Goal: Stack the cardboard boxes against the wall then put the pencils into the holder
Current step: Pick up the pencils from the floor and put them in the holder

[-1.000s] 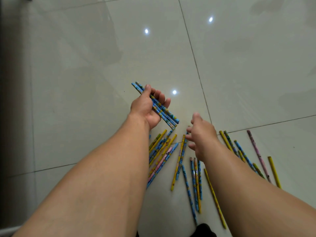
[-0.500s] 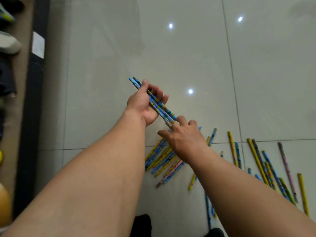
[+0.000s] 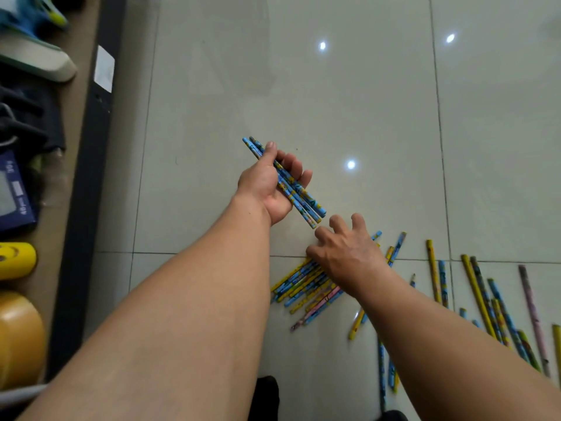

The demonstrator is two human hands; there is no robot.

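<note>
A glossy, pale tiled floor [image 3: 334, 101] is seen, crossed by thin grout lines and dotted with reflected lights. Along its left edge a dark strip [image 3: 88, 177] is laid, beyond which a shoe [image 3: 33, 62] and a yellow smiley-faced object [image 3: 16, 259] are kept. A bundle of blue pencils [image 3: 309, 205] is gripped in the left hand [image 3: 270, 183], raised over the tiles. The right hand [image 3: 346, 253] is spread, fingers relaxed, over a pile of pencils [image 3: 303, 287] lying on the floor. More scattered pencils [image 3: 433, 268] are strewn to the right.
</note>
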